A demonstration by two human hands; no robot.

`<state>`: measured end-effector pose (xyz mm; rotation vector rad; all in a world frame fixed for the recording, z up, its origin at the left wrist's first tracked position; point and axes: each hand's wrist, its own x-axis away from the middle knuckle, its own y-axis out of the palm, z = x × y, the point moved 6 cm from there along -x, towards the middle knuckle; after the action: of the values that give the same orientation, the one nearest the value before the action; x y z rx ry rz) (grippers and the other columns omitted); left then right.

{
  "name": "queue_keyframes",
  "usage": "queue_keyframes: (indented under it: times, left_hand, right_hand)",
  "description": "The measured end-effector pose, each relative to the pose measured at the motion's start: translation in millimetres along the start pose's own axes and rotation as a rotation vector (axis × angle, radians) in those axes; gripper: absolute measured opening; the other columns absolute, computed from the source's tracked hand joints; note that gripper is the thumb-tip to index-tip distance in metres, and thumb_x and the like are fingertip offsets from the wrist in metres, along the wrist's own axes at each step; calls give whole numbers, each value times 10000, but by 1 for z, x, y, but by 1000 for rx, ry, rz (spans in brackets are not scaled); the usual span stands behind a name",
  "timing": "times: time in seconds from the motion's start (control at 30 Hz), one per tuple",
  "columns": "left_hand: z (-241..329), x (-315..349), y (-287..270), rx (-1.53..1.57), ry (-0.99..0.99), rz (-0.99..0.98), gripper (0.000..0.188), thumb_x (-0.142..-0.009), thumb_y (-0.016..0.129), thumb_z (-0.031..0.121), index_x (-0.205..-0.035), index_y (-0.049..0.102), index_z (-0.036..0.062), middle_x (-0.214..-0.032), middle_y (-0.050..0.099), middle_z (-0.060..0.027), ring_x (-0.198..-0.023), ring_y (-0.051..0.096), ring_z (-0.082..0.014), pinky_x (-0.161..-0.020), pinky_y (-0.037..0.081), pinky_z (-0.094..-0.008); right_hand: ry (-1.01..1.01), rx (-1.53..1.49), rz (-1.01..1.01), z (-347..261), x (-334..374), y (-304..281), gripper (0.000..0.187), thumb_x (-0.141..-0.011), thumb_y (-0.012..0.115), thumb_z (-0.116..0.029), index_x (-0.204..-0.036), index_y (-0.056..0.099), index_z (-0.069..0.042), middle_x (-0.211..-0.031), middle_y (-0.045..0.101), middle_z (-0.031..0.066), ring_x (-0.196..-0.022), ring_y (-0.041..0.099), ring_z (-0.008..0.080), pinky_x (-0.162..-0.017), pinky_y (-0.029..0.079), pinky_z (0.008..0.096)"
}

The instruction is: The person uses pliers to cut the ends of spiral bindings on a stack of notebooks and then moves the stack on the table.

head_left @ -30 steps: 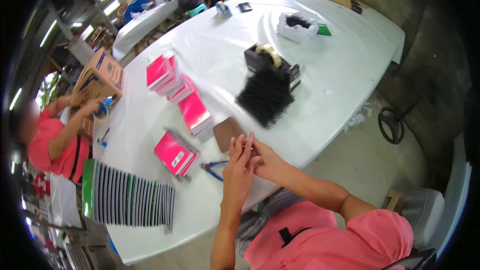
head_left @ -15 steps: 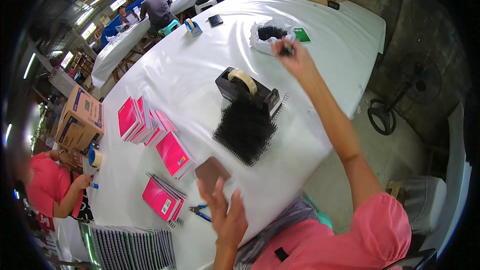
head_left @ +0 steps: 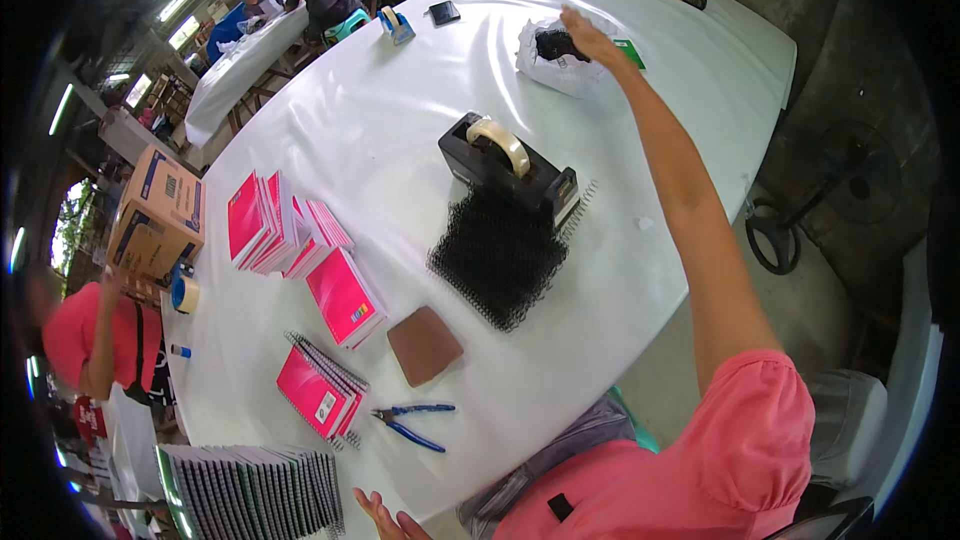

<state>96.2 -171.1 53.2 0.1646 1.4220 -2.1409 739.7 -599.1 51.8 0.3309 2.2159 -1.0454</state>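
Note:
My right hand [head_left: 592,38] reaches to the far side of the table, over a crumpled white plastic bag [head_left: 545,70] with black spiral coils [head_left: 558,44] inside. Its fingers look stretched out, and I see nothing in them. At the lower edge, my left hand [head_left: 388,520] is partly cut off, its fingers apart and holding nothing. Above it lie blue-handled pliers [head_left: 418,410], opened, and a brown block [head_left: 426,345]. A thick mat of black spiral coils [head_left: 497,258] lies against a black tape dispenser [head_left: 510,165].
Pink notebooks [head_left: 340,298] lie in stacks on the left, with spiral-bound pink ones [head_left: 318,390] nearer. A row of spiral-bound books [head_left: 250,490] fills the lower left. A cardboard box [head_left: 155,210] and a person in pink [head_left: 95,340] are beyond the table's left edge.
My right hand carried a dark bunch in front of the bag; now it is over the bag, fingers extended, no bunch visible. My left hand drew back toward the lower edge, uncovering the pliers.

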Motion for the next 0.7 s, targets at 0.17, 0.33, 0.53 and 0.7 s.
queue_keyframes:
  times: [0.17,0.33,0.53,0.7]
  left_hand:
    - [-31,23,-10,307,-14,203,470,-885,488,-55,-1347,410,-11,-1389,395,-243,-1328,309,-411,-1067,251,-499]
    - [-58,41,-20,222,-76,356,510,-955,468,139,-1392,290,-53,-1470,248,-245,-1374,235,-359,-1082,244,-423]
    - [-119,64,-62,71,-384,587,718,-941,510,324,-1461,124,14,-1520,171,-144,-1402,174,-265,-1128,158,-377]
    - [-235,82,-42,183,-380,440,774,-910,557,336,-1461,116,19,-1516,187,-153,-1398,187,-281,-1130,114,-392]
  right_hand:
    - [-335,65,273,-150,25,-50,414,-922,516,-364,-1213,547,-70,-1225,554,188,-1107,538,336,-932,428,410]
    - [-437,-245,-120,-379,232,-68,95,-861,554,-139,-914,625,-105,-889,609,95,-797,586,297,-669,470,392]
    - [-445,-63,-415,-477,409,20,404,-788,659,-336,-1030,569,-26,-984,570,147,-919,545,293,-795,435,385]
    - [-561,216,-327,-501,442,57,507,-791,627,-399,-1068,556,19,-1056,545,190,-987,513,272,-809,419,413]
